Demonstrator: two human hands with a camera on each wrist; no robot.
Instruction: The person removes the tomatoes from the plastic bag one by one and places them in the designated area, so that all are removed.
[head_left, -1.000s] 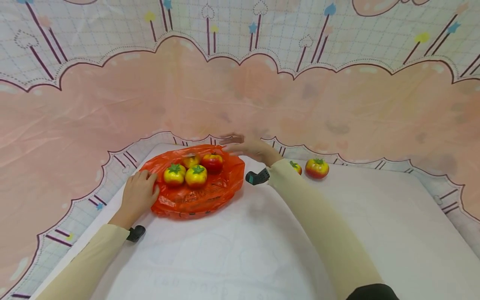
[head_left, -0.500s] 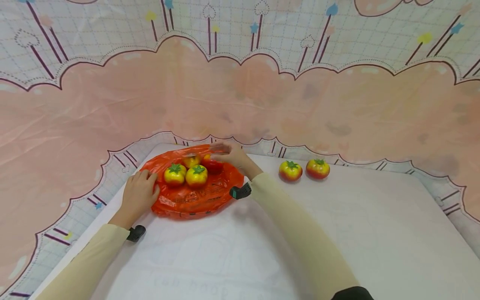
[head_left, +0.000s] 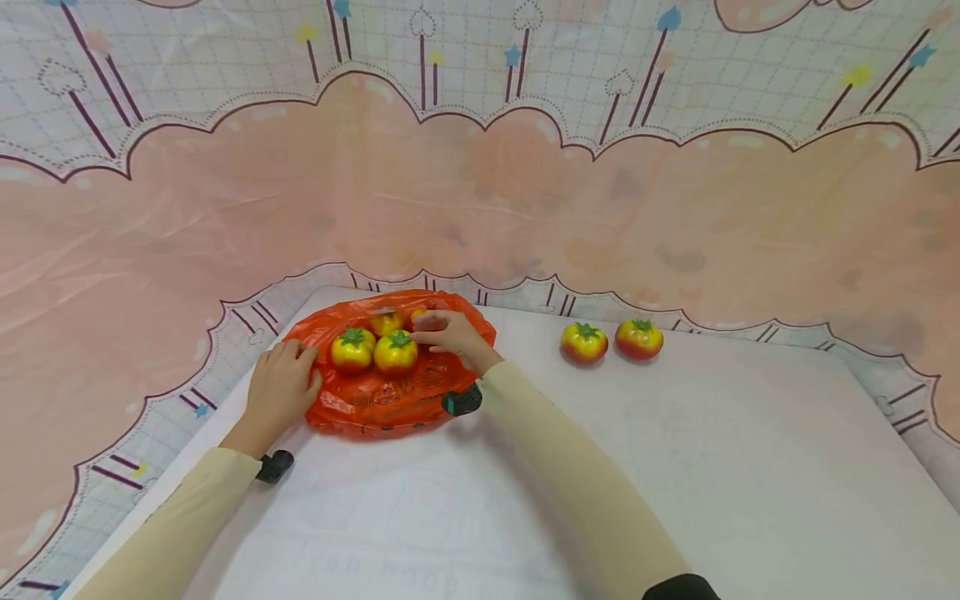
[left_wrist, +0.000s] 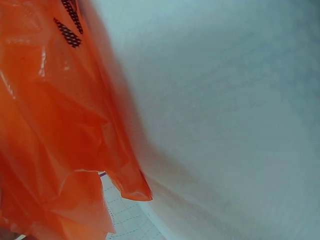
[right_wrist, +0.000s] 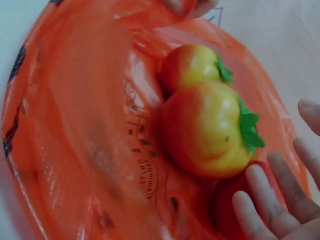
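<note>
An orange-red plastic bag (head_left: 397,400) lies opened out on the table, with several red-and-yellow tomatoes with green leafy tops in it. At the bag's left edge, my left hand (head_left: 277,383) grips the plastic; in the right wrist view its fingertips (right_wrist: 187,6) show at the bag's rim. My right hand (head_left: 453,335) is over the right part of the bag, fingers extended, close to the front tomato (head_left: 396,353). In the right wrist view, the fingers (right_wrist: 270,205) spread beside that group and overlap a darker red tomato (right_wrist: 231,207). The left wrist view shows mostly bag and tabletop.
Two more tomatoes, one (head_left: 584,342) beside the other (head_left: 639,339), sit on the white table (head_left: 750,467) right of the bag. A patterned pink-and-white cloth (head_left: 525,208) hangs behind the table's far edge.
My right hand has moved left and nearer, from the bag's far right edge to over the tomatoes. The tomato its arm partly covered now shows whole. My left hand stays at the bag's edge.
</note>
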